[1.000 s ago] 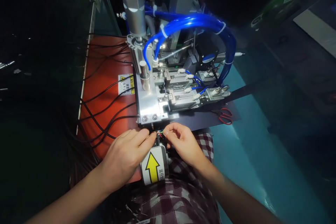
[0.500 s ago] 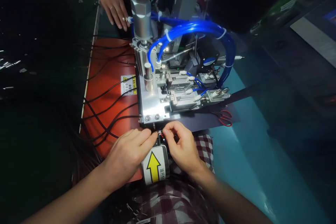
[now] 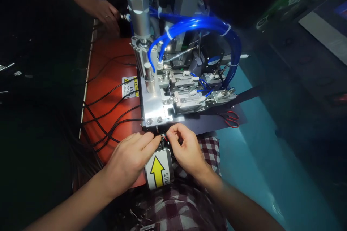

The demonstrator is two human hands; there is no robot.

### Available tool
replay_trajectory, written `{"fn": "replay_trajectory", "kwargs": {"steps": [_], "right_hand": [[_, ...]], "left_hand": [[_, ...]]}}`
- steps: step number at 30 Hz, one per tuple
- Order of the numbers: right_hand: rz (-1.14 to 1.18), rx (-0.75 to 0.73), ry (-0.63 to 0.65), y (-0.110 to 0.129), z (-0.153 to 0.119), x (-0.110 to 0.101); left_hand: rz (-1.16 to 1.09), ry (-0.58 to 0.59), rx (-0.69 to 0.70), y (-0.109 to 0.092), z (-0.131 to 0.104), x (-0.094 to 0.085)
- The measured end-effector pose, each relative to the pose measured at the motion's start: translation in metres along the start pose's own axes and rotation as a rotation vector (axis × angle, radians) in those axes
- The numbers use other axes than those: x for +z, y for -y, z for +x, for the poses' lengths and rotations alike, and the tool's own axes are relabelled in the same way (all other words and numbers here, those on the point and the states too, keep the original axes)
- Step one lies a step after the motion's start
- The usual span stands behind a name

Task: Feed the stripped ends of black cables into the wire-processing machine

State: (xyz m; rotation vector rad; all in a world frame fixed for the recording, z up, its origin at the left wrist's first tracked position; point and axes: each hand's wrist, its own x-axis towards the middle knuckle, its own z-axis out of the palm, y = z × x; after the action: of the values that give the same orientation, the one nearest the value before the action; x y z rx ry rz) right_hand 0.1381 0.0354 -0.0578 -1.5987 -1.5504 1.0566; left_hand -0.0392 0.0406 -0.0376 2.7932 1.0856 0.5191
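Note:
At the front edge of the metal machine (image 3: 155,108), my left hand (image 3: 132,157) is closed, with thumb and fingertips pinched together. My right hand (image 3: 185,146) also pinches, thumb against index finger, just to the right of it. Between the fingertips shows a small whitish part with thin red wires (image 3: 164,136), too tiny to make out fully. What each pinch grips exactly is partly hidden by the fingers. Just below the hands, a white plate with a yellow arrow (image 3: 157,169) lies over the front of the rail.
Thick blue air tubes (image 3: 200,23) arch over pneumatic cylinders (image 3: 187,99). Several black cables (image 3: 108,106) cross the orange-red surface (image 3: 108,65) at left. Red-handled scissors (image 3: 231,120) lie at right. A co-worker's hand (image 3: 107,14) rests near the machine's far left.
The co-worker's hand has shifted left and its fingers have curled. The view has moved slightly; my hands stay pinched at the same spot by the small part.

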Motion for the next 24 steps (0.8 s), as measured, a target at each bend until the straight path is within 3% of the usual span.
{"fn": "replay_trajectory", "kwargs": {"steps": [3,8,10,17,20,24], "right_hand": [[0.018,0.032,0.007,-0.004,0.001,0.001],[0.122,0.251,0.12,-0.013,0.005,-0.004],[0.118,0.264,0.112,-0.014,0.006,-0.006],[0.052,0.107,-0.003,-0.001,0.003,0.005],[-0.048,-0.04,-0.091,0.004,0.002,0.006],[-0.191,-0.186,-0.112,0.006,-0.001,0.002]], "left_hand": [[-0.002,0.01,0.0,0.001,0.001,0.0],[-0.009,-0.002,-0.001,0.0,0.0,-0.001],[-0.007,-0.009,0.003,0.0,0.0,-0.001],[0.023,-0.018,0.006,0.0,0.0,0.0],[0.021,-0.017,-0.001,0.0,0.001,0.0],[0.009,-0.014,-0.003,0.0,0.001,0.0]]}}
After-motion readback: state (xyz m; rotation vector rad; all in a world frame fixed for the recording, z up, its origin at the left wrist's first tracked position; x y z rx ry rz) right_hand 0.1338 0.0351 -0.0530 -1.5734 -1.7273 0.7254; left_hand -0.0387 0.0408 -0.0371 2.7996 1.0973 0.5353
